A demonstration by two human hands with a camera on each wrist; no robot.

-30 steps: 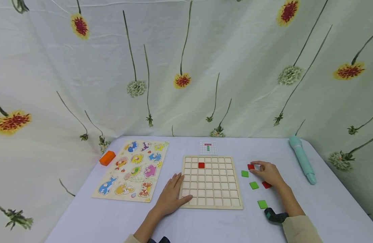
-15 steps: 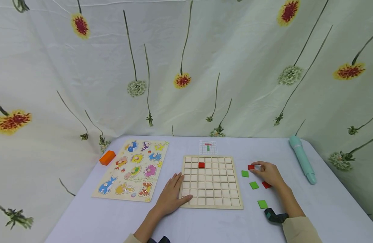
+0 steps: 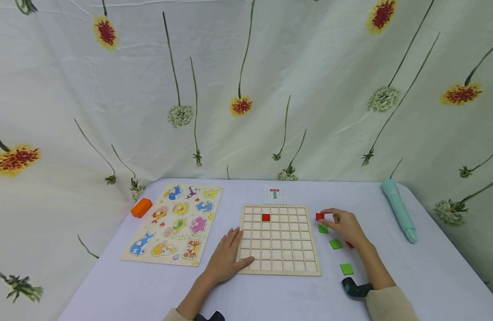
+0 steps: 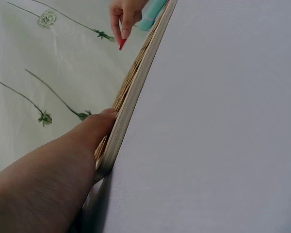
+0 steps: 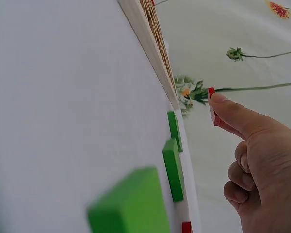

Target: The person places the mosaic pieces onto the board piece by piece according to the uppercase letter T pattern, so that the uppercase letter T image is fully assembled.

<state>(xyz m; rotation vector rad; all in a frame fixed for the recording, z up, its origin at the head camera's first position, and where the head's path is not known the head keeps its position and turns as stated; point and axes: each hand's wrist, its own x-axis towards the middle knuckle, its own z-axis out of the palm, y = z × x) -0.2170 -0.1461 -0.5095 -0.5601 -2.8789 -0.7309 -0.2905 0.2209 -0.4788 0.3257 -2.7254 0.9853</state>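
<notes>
My right hand (image 3: 344, 226) pinches a red square tile (image 3: 320, 216) between thumb and forefinger, just right of the wooden grid board (image 3: 282, 273). In the right wrist view this red tile (image 5: 214, 108) is raised off the table, its other fingers curled under. My left hand (image 3: 227, 258) lies flat along the board's left edge, thumb over the lower left corner; the left wrist view shows that thumb (image 4: 94, 128) on the rim. One red tile (image 3: 266, 217) sits in a cell of the second row. Several green tiles (image 3: 347, 269) and another red tile (image 3: 349, 244), partly hidden, lie right of the board.
Behind the board lies a small pattern card (image 3: 275, 195) with a red and green T. An animal puzzle board (image 3: 174, 227) and an orange block (image 3: 141, 208) are on the left. A teal cylinder (image 3: 400, 211) lies at the right, near the table's edge.
My right hand has lifted the red tile from the table and carried it left, toward the board. The left hand stays in place.
</notes>
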